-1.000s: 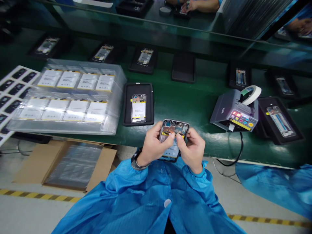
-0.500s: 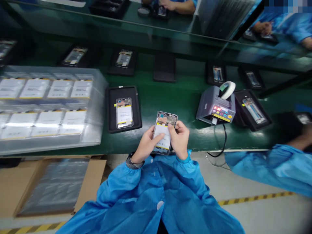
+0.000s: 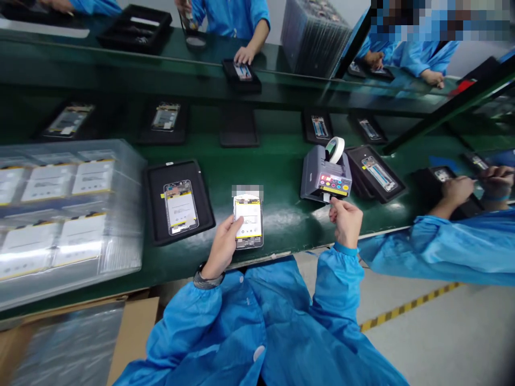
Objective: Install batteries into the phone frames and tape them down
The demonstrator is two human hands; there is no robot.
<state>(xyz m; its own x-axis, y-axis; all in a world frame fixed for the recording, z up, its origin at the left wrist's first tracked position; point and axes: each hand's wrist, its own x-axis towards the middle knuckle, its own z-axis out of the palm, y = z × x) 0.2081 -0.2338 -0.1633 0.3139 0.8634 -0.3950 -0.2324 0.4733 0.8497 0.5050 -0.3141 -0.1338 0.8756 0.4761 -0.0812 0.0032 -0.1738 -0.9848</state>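
My left hand [image 3: 222, 247] grips an opened phone [image 3: 248, 221] by its left edge, holding it over the green belt [image 3: 281, 171]; a white battery with yellow strips shows in its back. My right hand [image 3: 346, 221] has reached to the front slot of the grey tape dispenser [image 3: 325, 175], fingers pinched at the white tape end sticking out there. The dispenser carries a white tape roll [image 3: 335, 149] on top and a panel of coloured buttons.
A black tray [image 3: 155, 214] with another opened phone lies left of my left hand. Clear blister trays of batteries [image 3: 68, 203] fill the left. More black trays ride the belt behind. A neighbour's blue sleeve [image 3: 434, 246] and hands work at the right; other people sit opposite.
My right hand left the phone and moved right to the tape dispenser. My left hand now holds the phone alone, lower over the belt. The view swung left and up.
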